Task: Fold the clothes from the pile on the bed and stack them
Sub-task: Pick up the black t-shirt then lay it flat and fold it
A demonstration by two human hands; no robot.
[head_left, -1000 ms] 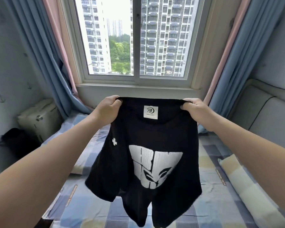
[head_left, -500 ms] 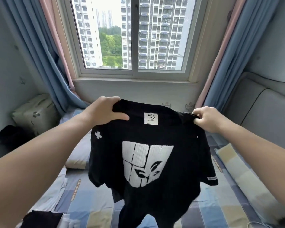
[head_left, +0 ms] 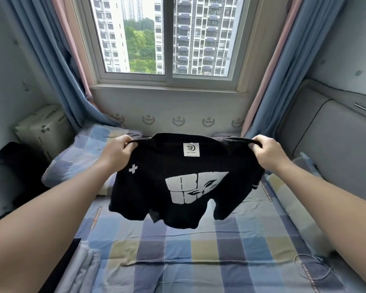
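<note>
Black T-shirt (head_left: 177, 182) held spread in air above checked bed (head_left: 199, 261); shoulders pinched, one in grip of left hand (head_left: 116, 152), other in grip of right hand (head_left: 269, 152); step judged: laying out before folding; next: shirt to be lowered flat onto bed, sleeves smoothed.

The black cotton T-shirt (head_left: 156, 187) carries a white square neck label (head_left: 191, 149) with a round logo like a stylised 3. The small line beneath it is too fine to read. Printed on the shirt are a white plus sign (head_left: 132, 168) and a large white blocky graphic (head_left: 193, 187), its letters unclear. Orange lettered strips (head_left: 95, 217) on the blue checked bed sheet (head_left: 199, 261) are illegible.
</note>
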